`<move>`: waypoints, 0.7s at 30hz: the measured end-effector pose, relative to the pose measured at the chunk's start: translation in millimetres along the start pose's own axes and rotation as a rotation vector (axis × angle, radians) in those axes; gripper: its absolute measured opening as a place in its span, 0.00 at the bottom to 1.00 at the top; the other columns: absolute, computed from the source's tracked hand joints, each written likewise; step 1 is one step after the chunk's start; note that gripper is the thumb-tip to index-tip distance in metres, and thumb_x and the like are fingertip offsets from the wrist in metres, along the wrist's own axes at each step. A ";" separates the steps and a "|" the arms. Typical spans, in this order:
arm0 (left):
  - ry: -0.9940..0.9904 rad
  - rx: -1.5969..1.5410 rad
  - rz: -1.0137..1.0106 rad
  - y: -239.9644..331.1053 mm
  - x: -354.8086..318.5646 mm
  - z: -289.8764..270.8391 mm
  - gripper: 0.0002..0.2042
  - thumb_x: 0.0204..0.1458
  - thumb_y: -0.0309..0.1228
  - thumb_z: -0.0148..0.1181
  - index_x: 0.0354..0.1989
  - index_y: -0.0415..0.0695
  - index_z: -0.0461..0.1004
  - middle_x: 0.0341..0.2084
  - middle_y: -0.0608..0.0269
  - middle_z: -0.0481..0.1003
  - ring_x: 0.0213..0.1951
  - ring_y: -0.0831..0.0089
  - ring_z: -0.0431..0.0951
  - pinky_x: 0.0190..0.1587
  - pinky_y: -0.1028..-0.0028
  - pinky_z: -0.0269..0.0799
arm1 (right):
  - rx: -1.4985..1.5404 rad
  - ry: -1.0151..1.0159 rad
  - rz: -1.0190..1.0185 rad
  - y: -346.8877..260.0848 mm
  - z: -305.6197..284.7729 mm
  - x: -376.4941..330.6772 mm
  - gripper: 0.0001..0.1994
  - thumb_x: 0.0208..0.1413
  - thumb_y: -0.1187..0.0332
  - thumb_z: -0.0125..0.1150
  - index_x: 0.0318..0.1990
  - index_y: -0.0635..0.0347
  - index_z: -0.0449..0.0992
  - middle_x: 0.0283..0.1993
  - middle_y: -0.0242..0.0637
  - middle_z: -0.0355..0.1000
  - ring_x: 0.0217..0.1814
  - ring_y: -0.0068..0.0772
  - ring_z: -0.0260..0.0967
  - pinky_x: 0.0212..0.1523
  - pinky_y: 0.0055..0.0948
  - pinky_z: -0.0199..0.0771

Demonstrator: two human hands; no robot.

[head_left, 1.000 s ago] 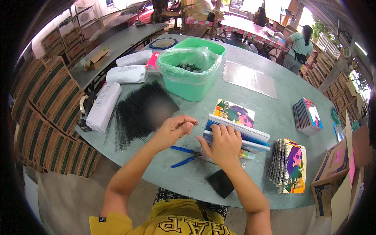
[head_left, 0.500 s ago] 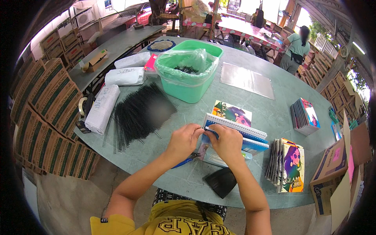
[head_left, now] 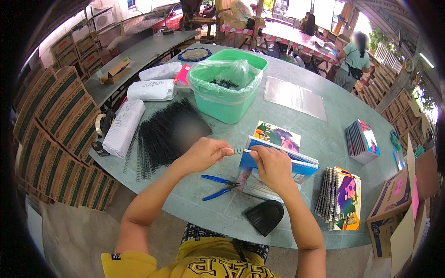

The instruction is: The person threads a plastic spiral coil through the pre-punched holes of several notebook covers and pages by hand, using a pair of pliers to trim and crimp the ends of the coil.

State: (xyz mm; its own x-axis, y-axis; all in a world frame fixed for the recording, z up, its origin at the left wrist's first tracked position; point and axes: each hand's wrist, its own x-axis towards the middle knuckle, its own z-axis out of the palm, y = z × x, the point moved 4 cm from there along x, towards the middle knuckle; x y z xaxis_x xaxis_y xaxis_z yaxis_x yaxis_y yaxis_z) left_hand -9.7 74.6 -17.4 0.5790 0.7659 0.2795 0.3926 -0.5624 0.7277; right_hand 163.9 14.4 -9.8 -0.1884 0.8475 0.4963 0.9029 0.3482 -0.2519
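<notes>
A thin black spiral coil (head_left: 238, 151) stretches out from the punched edge of a notebook with a blue cover (head_left: 300, 172), which stands on its side. My left hand (head_left: 211, 152) is closed, thumb and fingers pinching the coil's free end. At the notebook's left corner, my right hand (head_left: 272, 166) is closed over the punched edge, thumb in front. Behind it lies a notebook with a colourful illustrated cover (head_left: 278, 133). Blue-handled cutting pliers (head_left: 217, 187) lie spread below my hands, near a black wedge-shaped object (head_left: 265, 217).
Left of my hands lies a pile of black spiral coils (head_left: 160, 136), beside white wrapped rolls (head_left: 123, 127). A green bin (head_left: 227, 109) with a plastic liner stands behind. Bound notebooks (head_left: 346, 199) and an open carton (head_left: 394, 208) are at right. Another person (head_left: 354, 60) stands far right.
My left hand has drawn away to the left from the notebook's corner, and the coil now shows between my hands. My right hand stays at the notebook's edge. The pliers are more exposed.
</notes>
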 end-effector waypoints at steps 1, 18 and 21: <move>0.014 0.047 0.115 -1.2 -0.7 -2.4 0.11 0.48 0.31 0.62 0.39 0.42 0.73 0.22 0.59 0.74 0.28 0.69 0.76 0.32 0.72 0.69 | 0.016 0.032 -0.011 -1.7 1.6 2.1 0.08 0.49 0.64 0.61 0.35 0.54 0.74 0.26 0.35 0.73 0.30 0.38 0.71 0.31 0.35 0.66; -0.087 -0.136 -0.067 -1.4 13.6 -4.8 0.13 0.47 0.32 0.63 0.39 0.41 0.74 0.24 0.65 0.70 0.26 0.78 0.68 0.30 0.78 0.65 | 0.257 0.114 0.045 5.9 1.0 4.4 0.10 0.51 0.63 0.59 0.37 0.56 0.71 0.29 0.37 0.74 0.33 0.40 0.71 0.34 0.36 0.67; 0.012 -0.082 0.078 4.2 14.4 -3.7 0.13 0.46 0.32 0.64 0.39 0.40 0.73 0.24 0.64 0.70 0.26 0.77 0.69 0.30 0.77 0.65 | 0.187 -0.016 0.182 -4.3 -1.0 9.6 0.09 0.50 0.63 0.59 0.36 0.56 0.72 0.31 0.36 0.74 0.35 0.40 0.72 0.36 0.37 0.67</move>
State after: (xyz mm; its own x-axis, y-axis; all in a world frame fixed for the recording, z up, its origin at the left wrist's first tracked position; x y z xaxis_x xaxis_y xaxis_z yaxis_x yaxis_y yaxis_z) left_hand -2.4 84.4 -8.0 0.5966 0.7250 0.3442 0.2869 -0.5932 0.7522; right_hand 158.6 20.6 -3.1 -0.0374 0.9087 0.4157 0.8355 0.2567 -0.4859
